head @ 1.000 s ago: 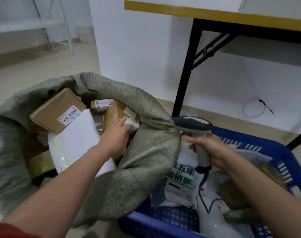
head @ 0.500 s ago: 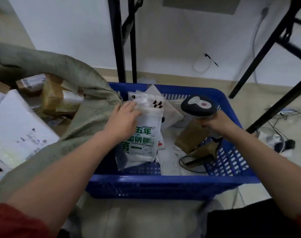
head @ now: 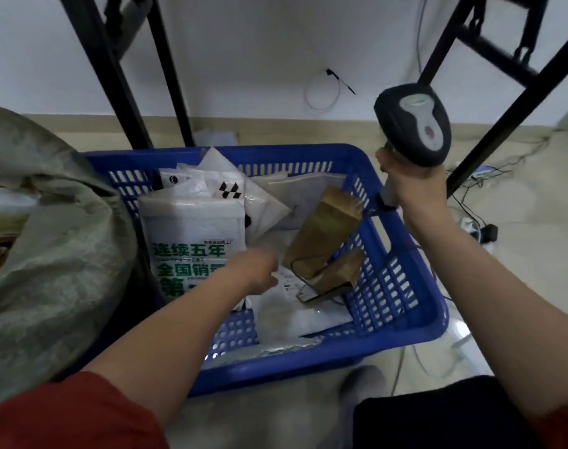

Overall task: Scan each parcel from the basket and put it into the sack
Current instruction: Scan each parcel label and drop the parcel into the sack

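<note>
Left hand (head: 261, 270) reaching into the basket (head: 308, 359) among parcels (head: 192, 222), blurring, grip impossible to tell, right hand (head: 412, 186) gripping the scanner (head: 412, 124), covering its handle, sack (head: 49, 238) sitting beside the basket, cut off at left.

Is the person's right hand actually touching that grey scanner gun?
Touching. The head view shows the right hand with its fingers curled round the handle of the scanner.
</note>
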